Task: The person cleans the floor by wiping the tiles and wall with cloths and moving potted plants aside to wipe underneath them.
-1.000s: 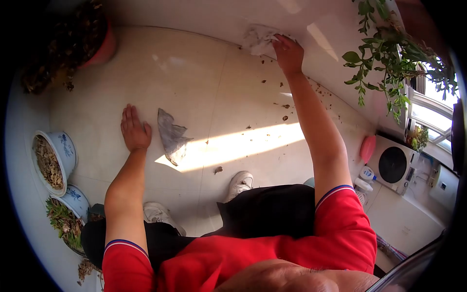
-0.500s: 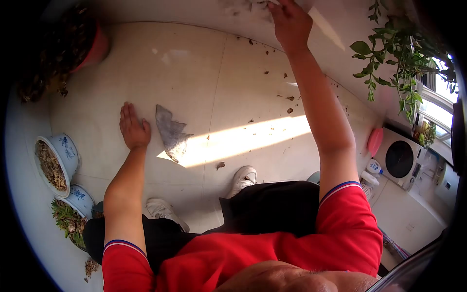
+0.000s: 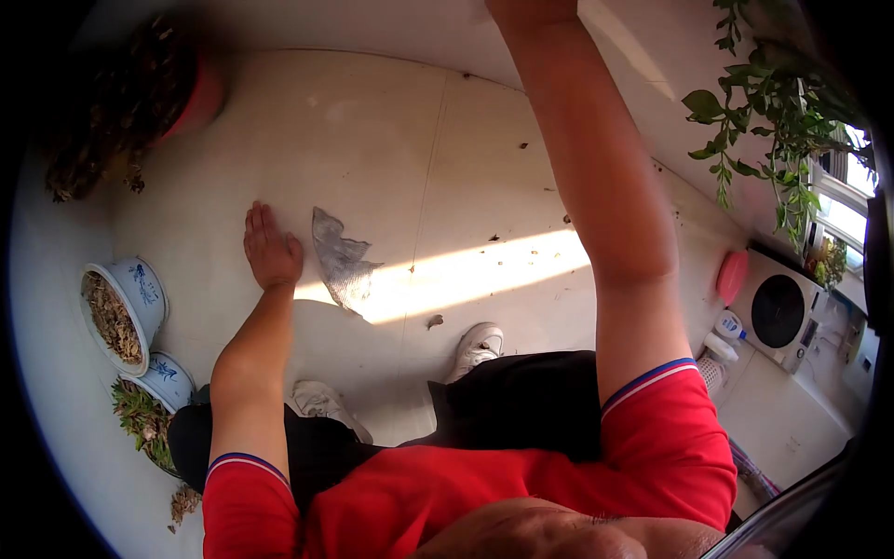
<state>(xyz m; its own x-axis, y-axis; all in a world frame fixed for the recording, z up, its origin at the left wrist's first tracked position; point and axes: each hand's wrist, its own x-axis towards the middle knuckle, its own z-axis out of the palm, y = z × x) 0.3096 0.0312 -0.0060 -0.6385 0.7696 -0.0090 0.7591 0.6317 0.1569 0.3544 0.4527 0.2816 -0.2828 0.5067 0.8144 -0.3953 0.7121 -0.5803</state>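
Observation:
My left hand (image 3: 272, 247) lies flat on the pale tiled floor (image 3: 372, 121), fingers stretched out and holding nothing. Just to its right is a crumpled grey cloth (image 3: 340, 261), flat on the tiles and apart from the hand. My right arm reaches up to the wall at the top of the view. Only the back part of my right hand (image 3: 533, 9) shows at the upper edge; its fingers are cut off by the frame, so what they hold, if anything, is hidden.
Dry leaf bits (image 3: 435, 321) are scattered on the floor. At left stand blue-and-white pots (image 3: 140, 289) and a red pot (image 3: 200, 98). A leafy plant (image 3: 745, 112) hangs at upper right. Beyond it are a washing machine (image 3: 778, 307), a red basin (image 3: 733, 277) and bottles (image 3: 729, 326).
My right hand has moved up and left along the wall, its fingers leaving the view. My left hand stays on the floor; the whole view has shifted slightly.

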